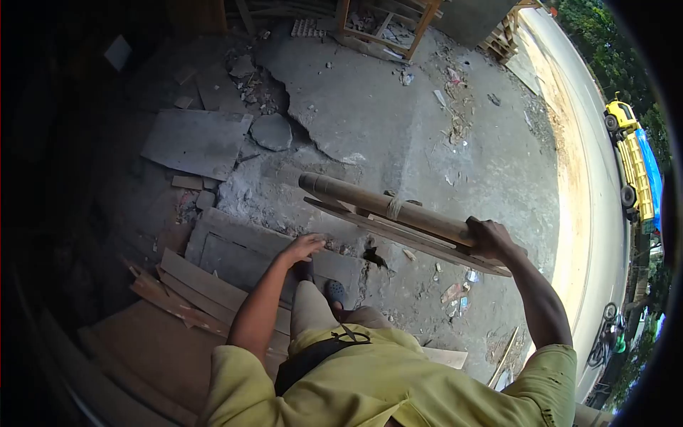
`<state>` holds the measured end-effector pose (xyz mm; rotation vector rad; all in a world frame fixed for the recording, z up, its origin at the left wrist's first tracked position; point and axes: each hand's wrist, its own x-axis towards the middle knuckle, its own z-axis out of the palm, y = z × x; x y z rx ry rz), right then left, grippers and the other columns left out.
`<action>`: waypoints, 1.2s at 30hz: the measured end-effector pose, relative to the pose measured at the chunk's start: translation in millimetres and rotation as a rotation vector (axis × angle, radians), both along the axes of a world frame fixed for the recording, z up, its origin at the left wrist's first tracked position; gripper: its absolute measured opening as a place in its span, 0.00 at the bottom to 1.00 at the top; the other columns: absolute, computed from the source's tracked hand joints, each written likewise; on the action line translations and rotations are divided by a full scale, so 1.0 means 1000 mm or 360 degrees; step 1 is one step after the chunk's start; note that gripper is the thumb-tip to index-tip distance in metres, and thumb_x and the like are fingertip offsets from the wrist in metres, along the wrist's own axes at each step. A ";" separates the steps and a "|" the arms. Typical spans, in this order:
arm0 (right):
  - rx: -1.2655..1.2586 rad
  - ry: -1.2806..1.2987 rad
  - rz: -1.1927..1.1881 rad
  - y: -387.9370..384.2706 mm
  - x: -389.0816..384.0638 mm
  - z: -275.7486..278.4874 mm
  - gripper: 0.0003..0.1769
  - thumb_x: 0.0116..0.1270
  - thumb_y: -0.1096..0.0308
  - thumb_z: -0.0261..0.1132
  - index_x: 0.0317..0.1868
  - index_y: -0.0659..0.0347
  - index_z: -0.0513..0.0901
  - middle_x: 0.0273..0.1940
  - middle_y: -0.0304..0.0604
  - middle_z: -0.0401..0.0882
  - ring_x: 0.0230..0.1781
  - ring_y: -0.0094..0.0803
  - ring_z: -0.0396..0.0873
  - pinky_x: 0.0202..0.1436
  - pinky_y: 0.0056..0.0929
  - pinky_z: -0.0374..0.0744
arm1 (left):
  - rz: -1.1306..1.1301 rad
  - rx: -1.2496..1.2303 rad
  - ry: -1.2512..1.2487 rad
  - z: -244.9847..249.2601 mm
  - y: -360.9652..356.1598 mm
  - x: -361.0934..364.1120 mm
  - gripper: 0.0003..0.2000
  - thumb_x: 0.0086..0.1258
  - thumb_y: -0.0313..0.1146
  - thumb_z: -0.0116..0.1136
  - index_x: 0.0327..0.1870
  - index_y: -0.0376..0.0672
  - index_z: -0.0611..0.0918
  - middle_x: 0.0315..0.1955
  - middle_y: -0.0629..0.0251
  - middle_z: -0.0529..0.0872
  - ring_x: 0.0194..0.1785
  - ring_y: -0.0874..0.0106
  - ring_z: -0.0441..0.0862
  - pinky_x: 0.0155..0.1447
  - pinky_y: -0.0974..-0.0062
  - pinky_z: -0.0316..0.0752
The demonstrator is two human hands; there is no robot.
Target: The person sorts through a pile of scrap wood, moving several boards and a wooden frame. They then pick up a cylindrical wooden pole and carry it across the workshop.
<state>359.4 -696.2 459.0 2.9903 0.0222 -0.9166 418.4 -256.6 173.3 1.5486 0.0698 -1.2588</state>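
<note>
My right hand (489, 239) is closed around the near end of a long wooden frame. The frame has a thick, round, pole-like bar (427, 215) with cord (393, 208) wound about its middle. A flatter wooden slat (398, 231) runs alongside and below the bar. Its far end points left, out in front of me. My left hand (304, 247) is held out over the floor with nothing in it, fingers extended and slightly bent. That hand is nearest to a pale slab (242, 242) on the ground, apart from the frame.
Boards (206, 292) and a brown sheet (149, 349) lie to my left. A broken concrete edge (288, 107) and a grey panel (192, 142) lie ahead. A wooden frame (388, 32) stands at the back. On the right a road (590, 142) carries a yellow truck (633, 164) and a motorbike (608, 334).
</note>
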 end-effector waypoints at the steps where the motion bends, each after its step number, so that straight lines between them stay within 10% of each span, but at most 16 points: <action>1: -0.0009 -0.0014 -0.0035 -0.005 0.002 0.000 0.27 0.51 0.48 0.72 0.42 0.58 0.74 0.32 0.52 0.81 0.35 0.54 0.80 0.38 0.48 0.76 | 0.0288 0.0134 -0.0010 -0.011 0.061 -0.007 0.32 0.70 0.51 0.57 0.71 0.48 0.65 0.63 0.63 0.75 0.65 0.62 0.72 0.61 0.57 0.71; 6: -0.0110 0.0081 -0.0228 -0.031 0.005 -0.002 0.26 0.53 0.50 0.71 0.42 0.59 0.72 0.33 0.54 0.81 0.37 0.57 0.79 0.39 0.49 0.76 | 0.1351 0.1232 0.0160 -0.121 0.359 -0.162 0.21 0.68 0.43 0.56 0.59 0.44 0.73 0.43 0.65 0.78 0.46 0.64 0.77 0.50 0.54 0.72; 11: -0.0111 0.0005 -0.0246 -0.082 0.010 -0.019 0.26 0.48 0.61 0.75 0.43 0.61 0.71 0.37 0.57 0.80 0.42 0.58 0.78 0.42 0.50 0.76 | 0.1463 0.1449 0.0520 -0.107 0.359 -0.200 0.25 0.70 0.41 0.52 0.65 0.42 0.68 0.56 0.56 0.75 0.58 0.54 0.74 0.57 0.43 0.70; 12: -0.0123 0.0007 -0.0240 -0.089 0.015 -0.017 0.22 0.52 0.62 0.72 0.43 0.61 0.71 0.37 0.56 0.80 0.41 0.59 0.78 0.42 0.50 0.76 | 0.1525 0.1308 0.0296 -0.087 0.313 -0.167 0.18 0.65 0.37 0.56 0.52 0.36 0.78 0.48 0.56 0.83 0.47 0.63 0.81 0.45 0.63 0.77; 15: -0.0125 -0.0055 -0.0377 -0.118 0.021 -0.026 0.17 0.58 0.64 0.67 0.43 0.61 0.72 0.37 0.56 0.80 0.43 0.57 0.78 0.44 0.50 0.76 | 0.1025 0.0862 -0.1014 -0.105 0.191 -0.041 0.16 0.67 0.27 0.53 0.55 0.32 0.76 0.44 0.56 0.84 0.49 0.64 0.81 0.54 0.69 0.75; 20: -0.0260 -0.0234 -0.0161 -0.166 0.027 -0.040 0.13 0.60 0.65 0.65 0.44 0.58 0.74 0.38 0.49 0.82 0.47 0.50 0.79 0.45 0.47 0.75 | 0.0081 0.0059 -0.2424 0.148 -0.160 0.078 0.18 0.66 0.28 0.55 0.57 0.39 0.76 0.57 0.56 0.75 0.66 0.55 0.66 0.68 0.59 0.61; 25: -0.0255 -0.0341 -0.0009 -0.187 0.010 -0.042 0.12 0.61 0.64 0.63 0.46 0.48 0.76 0.40 0.38 0.84 0.49 0.40 0.80 0.54 0.51 0.68 | -0.0588 -0.0370 -0.2795 0.190 -0.424 0.047 0.27 0.58 0.39 0.64 0.59 0.44 0.73 0.57 0.54 0.77 0.65 0.53 0.69 0.67 0.58 0.64; 27: -0.0302 -0.0557 0.0042 -0.198 -0.002 -0.046 0.14 0.62 0.63 0.61 0.49 0.47 0.77 0.46 0.37 0.82 0.54 0.38 0.77 0.60 0.54 0.65 | -0.1475 0.0194 -0.2099 0.195 -0.472 0.044 0.24 0.55 0.40 0.65 0.53 0.44 0.73 0.48 0.50 0.82 0.55 0.49 0.78 0.60 0.56 0.72; 32: -0.0333 -0.1455 -0.0251 -0.244 -0.097 -0.041 0.22 0.59 0.63 0.63 0.56 0.48 0.77 0.52 0.40 0.79 0.60 0.37 0.72 0.66 0.53 0.61 | -0.1378 0.0341 -0.2227 0.192 -0.521 0.027 0.19 0.54 0.35 0.63 0.47 0.43 0.72 0.41 0.48 0.84 0.47 0.46 0.81 0.53 0.52 0.75; 36: -0.0120 -0.1458 -0.1537 -0.268 -0.266 -0.069 0.26 0.55 0.65 0.67 0.56 0.53 0.76 0.50 0.45 0.79 0.56 0.43 0.74 0.60 0.44 0.69 | -0.1329 0.0467 -0.2230 0.187 -0.563 0.028 0.19 0.52 0.35 0.60 0.47 0.44 0.73 0.40 0.46 0.84 0.47 0.44 0.81 0.53 0.51 0.75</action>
